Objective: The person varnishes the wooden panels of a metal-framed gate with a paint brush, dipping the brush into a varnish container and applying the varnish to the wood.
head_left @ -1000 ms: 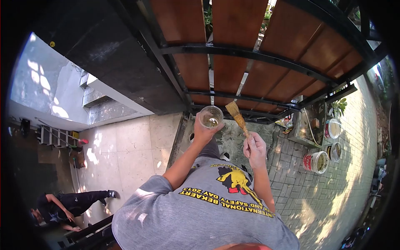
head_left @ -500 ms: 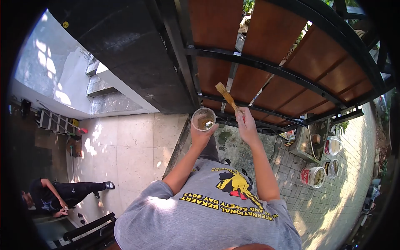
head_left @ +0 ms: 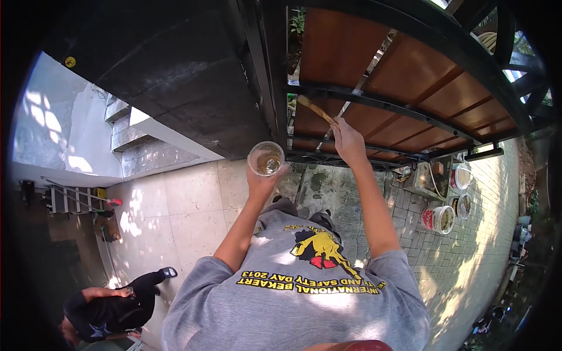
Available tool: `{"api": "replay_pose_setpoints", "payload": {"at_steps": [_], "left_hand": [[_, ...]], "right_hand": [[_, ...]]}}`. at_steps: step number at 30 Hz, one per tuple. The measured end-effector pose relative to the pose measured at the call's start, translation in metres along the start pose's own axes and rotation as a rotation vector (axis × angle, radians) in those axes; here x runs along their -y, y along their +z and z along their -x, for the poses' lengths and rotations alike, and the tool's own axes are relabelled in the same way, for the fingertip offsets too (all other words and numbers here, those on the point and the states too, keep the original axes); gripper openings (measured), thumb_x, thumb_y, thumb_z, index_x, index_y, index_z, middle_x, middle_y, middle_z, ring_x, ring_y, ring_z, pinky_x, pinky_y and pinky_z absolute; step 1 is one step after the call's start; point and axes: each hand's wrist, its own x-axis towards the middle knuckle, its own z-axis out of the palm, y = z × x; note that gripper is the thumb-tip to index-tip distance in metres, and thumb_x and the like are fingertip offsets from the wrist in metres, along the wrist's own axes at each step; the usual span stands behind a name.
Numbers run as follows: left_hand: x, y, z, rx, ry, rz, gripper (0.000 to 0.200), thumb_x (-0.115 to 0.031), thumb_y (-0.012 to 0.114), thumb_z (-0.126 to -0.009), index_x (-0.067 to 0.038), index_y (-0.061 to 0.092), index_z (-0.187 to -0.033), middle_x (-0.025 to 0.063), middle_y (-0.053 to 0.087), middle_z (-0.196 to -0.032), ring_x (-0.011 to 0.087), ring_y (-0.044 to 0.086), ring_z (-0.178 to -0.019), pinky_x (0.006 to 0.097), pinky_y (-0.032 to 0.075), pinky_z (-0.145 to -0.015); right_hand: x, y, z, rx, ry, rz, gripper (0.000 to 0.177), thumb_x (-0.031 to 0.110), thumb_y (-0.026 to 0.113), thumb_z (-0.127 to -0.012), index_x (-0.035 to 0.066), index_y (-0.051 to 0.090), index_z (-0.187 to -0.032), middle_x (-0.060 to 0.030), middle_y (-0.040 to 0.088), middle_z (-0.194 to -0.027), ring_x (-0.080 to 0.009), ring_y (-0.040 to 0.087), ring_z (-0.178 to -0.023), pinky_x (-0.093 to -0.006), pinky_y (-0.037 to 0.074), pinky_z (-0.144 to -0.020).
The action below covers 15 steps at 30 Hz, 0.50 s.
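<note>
My left hand (head_left: 262, 183) is wrapped round a clear plastic cup (head_left: 256, 159), its mouth facing up and a little brownish liquid at the bottom. In my right hand (head_left: 349, 142) is a paintbrush (head_left: 319, 110), gripped by its wooden handle. The bristle end points up and left, overlapping the edge of a brown wooden panel (head_left: 336, 50) near a black metal crossbar (head_left: 380, 98) of the gate. To the left of the brush stands a dark upright post (head_left: 266, 76), with the cup just below it in this view.
A large black panel (head_left: 170, 76) fills the upper left. A person in dark clothes (head_left: 114, 310) is at the lower left, near a ladder (head_left: 69, 199). Several paint buckets, one a white-and-red bucket (head_left: 432, 219), stand on the paving (head_left: 410, 234) at right.
My right hand has raised the brush, its bristles now up by the crossbar. The cup has shifted left in view. The person at lower left has changed posture.
</note>
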Motion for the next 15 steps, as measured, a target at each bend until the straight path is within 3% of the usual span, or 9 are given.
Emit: {"api": "replay_pose_setpoints", "payload": {"at_steps": [4, 8, 14, 15], "left_hand": [[-0.007, -0.021, -0.025, 0.036, -0.015, 0.067, 0.063, -0.012, 0.094, -0.075, -0.002, 0.059, -0.126, 0.0094, 0.067, -0.119, 0.0201, 0.066, -0.108, 0.0342, 0.052, -0.096], [-0.006, -0.021, -0.037, 0.073, -0.005, 0.101, 0.063, -0.012, 0.094, -0.075, -0.002, 0.059, -0.126, 0.0094, 0.067, -0.119, 0.0201, 0.066, -0.109, 0.0346, 0.052, -0.096], [-0.014, -0.018, -0.040, 0.116, 0.038, 0.115, 0.062, -0.013, 0.095, -0.074, -0.002, 0.061, -0.124, 0.0087, 0.068, -0.118, 0.0200, 0.066, -0.108, 0.0350, 0.052, -0.096], [-0.011, -0.019, -0.040, 0.130, 0.041, 0.125, 0.062, -0.013, 0.095, -0.074, -0.002, 0.061, -0.124, 0.0086, 0.068, -0.117, 0.0200, 0.066, -0.108, 0.0352, 0.053, -0.096]], "right_hand": [[0.013, -0.004, 0.001, -0.107, -0.010, -0.006, 0.025, 0.021, 0.056, -0.105, 0.006, 0.060, -0.124, -0.0192, 0.074, -0.105, -0.0419, 0.071, -0.084, -0.0502, 0.058, -0.072], [0.022, 0.001, 0.007, 0.058, 0.104, 0.131, 0.025, 0.021, 0.057, -0.105, 0.005, 0.060, -0.125, -0.0175, 0.073, -0.107, -0.0417, 0.071, -0.084, -0.0500, 0.059, -0.072], [0.029, 0.006, 0.013, -0.194, 0.049, 0.076, 0.026, 0.023, 0.057, -0.105, 0.007, 0.062, -0.123, -0.0177, 0.073, -0.102, -0.0409, 0.071, -0.082, -0.0490, 0.058, -0.067], [0.026, 0.008, 0.014, -0.132, 0.074, 0.115, 0.026, 0.023, 0.057, -0.105, 0.007, 0.061, -0.124, -0.0174, 0.073, -0.101, -0.0407, 0.071, -0.081, -0.0492, 0.058, -0.067]]}}
